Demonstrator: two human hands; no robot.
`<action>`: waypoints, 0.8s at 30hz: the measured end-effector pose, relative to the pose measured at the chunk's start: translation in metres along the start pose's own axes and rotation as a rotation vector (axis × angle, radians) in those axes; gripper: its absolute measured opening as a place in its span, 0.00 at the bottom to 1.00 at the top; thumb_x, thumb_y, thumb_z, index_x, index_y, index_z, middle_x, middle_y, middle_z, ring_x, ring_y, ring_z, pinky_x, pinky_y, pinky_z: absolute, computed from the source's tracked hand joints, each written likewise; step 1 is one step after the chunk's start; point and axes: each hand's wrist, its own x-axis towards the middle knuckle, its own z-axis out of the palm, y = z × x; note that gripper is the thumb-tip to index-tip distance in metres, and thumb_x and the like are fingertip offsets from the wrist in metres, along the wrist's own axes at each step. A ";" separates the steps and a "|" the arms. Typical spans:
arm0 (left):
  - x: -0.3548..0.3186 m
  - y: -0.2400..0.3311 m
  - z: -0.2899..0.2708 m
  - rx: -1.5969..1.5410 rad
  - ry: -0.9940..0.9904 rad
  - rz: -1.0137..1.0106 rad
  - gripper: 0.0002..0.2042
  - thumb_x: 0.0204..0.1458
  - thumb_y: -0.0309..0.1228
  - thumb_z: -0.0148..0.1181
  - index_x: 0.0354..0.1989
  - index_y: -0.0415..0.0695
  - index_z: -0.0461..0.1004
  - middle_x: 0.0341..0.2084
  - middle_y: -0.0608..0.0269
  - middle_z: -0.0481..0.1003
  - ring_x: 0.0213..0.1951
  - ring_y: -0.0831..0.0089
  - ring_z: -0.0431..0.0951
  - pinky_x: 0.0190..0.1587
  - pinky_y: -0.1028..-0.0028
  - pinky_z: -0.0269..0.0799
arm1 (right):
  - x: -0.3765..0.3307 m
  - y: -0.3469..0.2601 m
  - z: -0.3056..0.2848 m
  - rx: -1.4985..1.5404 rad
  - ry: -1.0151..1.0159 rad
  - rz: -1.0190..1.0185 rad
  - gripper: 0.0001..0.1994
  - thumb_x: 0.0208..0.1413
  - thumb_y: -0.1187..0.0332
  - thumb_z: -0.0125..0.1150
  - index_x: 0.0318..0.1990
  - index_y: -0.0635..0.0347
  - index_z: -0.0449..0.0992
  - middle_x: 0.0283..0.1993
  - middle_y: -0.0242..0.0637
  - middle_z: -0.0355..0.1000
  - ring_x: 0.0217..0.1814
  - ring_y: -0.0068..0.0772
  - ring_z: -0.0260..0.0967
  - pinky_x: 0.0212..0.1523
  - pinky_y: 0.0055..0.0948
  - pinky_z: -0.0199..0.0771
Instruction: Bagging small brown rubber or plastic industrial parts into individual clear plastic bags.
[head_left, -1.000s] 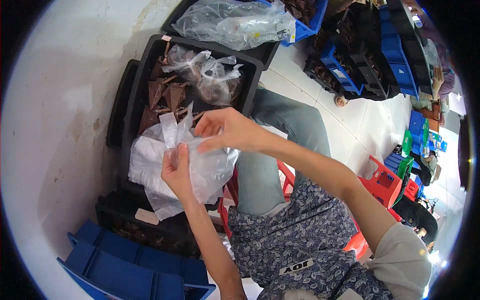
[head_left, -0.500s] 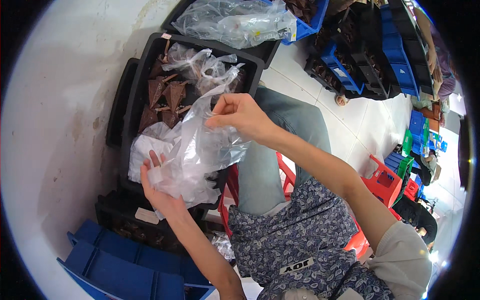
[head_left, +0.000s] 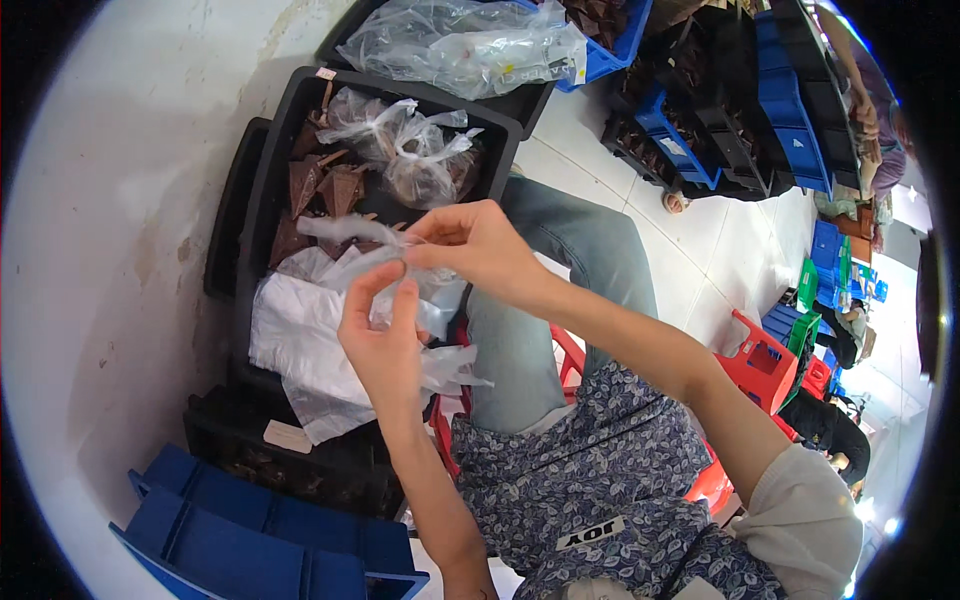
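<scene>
A clear plastic bag [head_left: 440, 370] is stretched thin between my two hands over the black crate [head_left: 508, 160]. My right hand [head_left: 480, 250] pinches its gathered upper part between thumb and fingers. Close below, my left hand [head_left: 382, 340] has curled fingers on the bag, thumb and forefinger nearly meeting the right fingertips. A stack of flat white plastic bags [head_left: 300, 330] lies over the crate's near end. Beyond it are brown pointed pieces with stick-like ends [head_left: 340, 190], and knotted clear bags [head_left: 420, 165] with brownish contents.
A blue tray [head_left: 615, 60] and a large clear plastic sack [head_left: 460, 50] are at the far end. Blue crates [head_left: 230, 530] stand at the lower left beside the wall [head_left: 120, 250]. Stacked trays [head_left: 730, 120] and a red stool [head_left: 755, 360] are to the right; people work farther off.
My left hand has left the white stack and moved right and up to meet my right hand. The bag, spread out before, is now gathered narrow between them.
</scene>
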 end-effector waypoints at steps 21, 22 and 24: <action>0.006 -0.018 0.006 -0.185 0.151 0.067 0.10 0.52 0.31 0.59 0.34 0.34 0.75 0.28 0.67 0.73 0.33 0.81 0.69 0.40 0.81 0.63 | -0.011 -0.008 0.008 0.089 0.092 -0.106 0.09 0.42 0.76 0.66 0.32 0.66 0.73 0.28 0.31 0.72 0.30 0.17 0.68 0.34 0.17 0.69; 0.006 -0.016 0.006 -0.204 0.211 0.083 0.10 0.52 0.31 0.59 0.35 0.34 0.75 0.29 0.66 0.73 0.34 0.81 0.69 0.41 0.81 0.64 | -0.011 -0.007 0.010 0.074 0.095 -0.125 0.10 0.42 0.76 0.67 0.31 0.65 0.72 0.27 0.30 0.71 0.29 0.16 0.67 0.33 0.17 0.68; 0.006 -0.014 0.003 -0.206 0.164 0.033 0.10 0.52 0.30 0.59 0.35 0.35 0.74 0.30 0.65 0.74 0.34 0.80 0.69 0.41 0.80 0.64 | -0.011 -0.008 0.014 0.077 0.076 -0.109 0.10 0.41 0.76 0.67 0.31 0.65 0.72 0.27 0.30 0.71 0.29 0.16 0.67 0.32 0.16 0.68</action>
